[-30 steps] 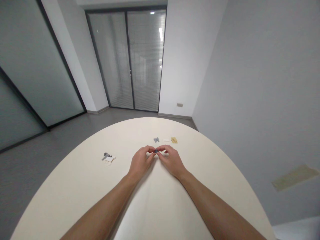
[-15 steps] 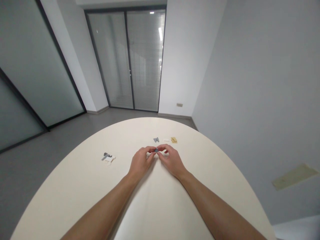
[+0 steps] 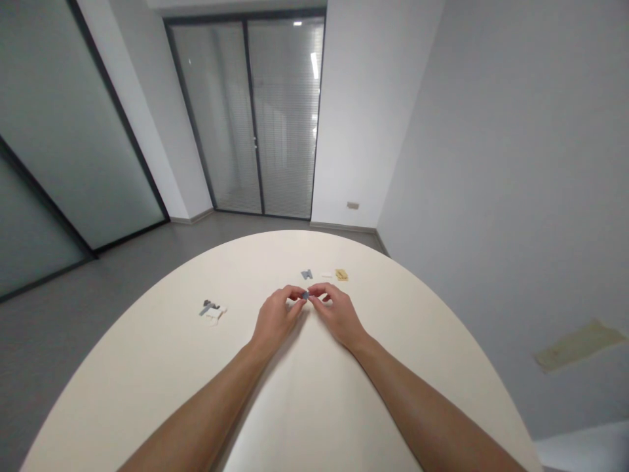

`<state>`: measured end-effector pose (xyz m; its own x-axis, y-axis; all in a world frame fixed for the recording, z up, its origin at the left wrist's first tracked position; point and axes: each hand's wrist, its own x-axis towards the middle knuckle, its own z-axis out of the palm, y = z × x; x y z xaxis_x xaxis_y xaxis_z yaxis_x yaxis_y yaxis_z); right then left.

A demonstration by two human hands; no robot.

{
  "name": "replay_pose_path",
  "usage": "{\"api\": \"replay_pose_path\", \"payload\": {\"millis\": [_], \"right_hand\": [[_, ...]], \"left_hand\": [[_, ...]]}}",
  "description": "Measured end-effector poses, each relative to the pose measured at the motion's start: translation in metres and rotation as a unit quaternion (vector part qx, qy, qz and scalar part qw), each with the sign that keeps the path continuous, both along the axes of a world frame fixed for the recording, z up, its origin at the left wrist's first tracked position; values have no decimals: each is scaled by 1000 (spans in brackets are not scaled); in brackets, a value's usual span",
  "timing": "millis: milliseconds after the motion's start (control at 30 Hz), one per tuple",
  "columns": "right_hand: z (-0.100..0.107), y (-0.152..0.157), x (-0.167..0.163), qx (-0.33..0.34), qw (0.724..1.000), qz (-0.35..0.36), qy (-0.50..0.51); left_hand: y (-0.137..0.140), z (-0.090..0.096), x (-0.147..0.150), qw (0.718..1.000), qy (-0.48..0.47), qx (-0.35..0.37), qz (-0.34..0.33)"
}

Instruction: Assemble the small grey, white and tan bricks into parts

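Observation:
Between the fingertips of both hands is a small blue-grey piece [image 3: 305, 295], too small to tell its kind. My left hand [image 3: 279, 313] pinches it from the left with thumb and forefinger. From the right, my right hand [image 3: 337, 312] closes thumb and fingers on the same piece. Just beyond the hands lies a flat grey piece [image 3: 306, 274] with a notched outline. Beside it are a thin white piece [image 3: 327, 275] and a tan piece [image 3: 342, 275] with a darker mark on it.
A round cream table [image 3: 147, 380] carries everything. On its left side sits a small pile of white and dark grey pieces [image 3: 213, 311]. Beyond the far edge are a glass door [image 3: 285, 131] and grey floor; a grey wall [image 3: 515, 164] rises on the right.
The small blue-grey piece has turned slightly and shifted a little left between the fingertips. Both hands keep nearly the same place; the loose pieces lie as before.

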<state>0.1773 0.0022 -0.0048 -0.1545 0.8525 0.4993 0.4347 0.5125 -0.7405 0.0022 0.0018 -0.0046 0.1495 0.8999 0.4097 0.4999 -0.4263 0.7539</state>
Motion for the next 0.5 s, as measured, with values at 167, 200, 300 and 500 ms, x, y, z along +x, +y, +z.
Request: {"api": "replay_pose_path", "payload": {"millis": [167, 200, 300, 500], "right_hand": [[1, 0, 1, -13, 1000, 9, 24], [1, 0, 1, -15, 999, 9, 28], [2, 0, 0, -20, 999, 7, 35], [3, -1, 0, -16, 999, 2, 29]], "left_hand": [[-2, 1, 0, 1000, 4, -1, -28], [-2, 1, 0, 1000, 3, -2, -31], [-2, 1, 0, 1000, -5, -10, -25], [-2, 1, 0, 1000, 4, -9, -10]]}}
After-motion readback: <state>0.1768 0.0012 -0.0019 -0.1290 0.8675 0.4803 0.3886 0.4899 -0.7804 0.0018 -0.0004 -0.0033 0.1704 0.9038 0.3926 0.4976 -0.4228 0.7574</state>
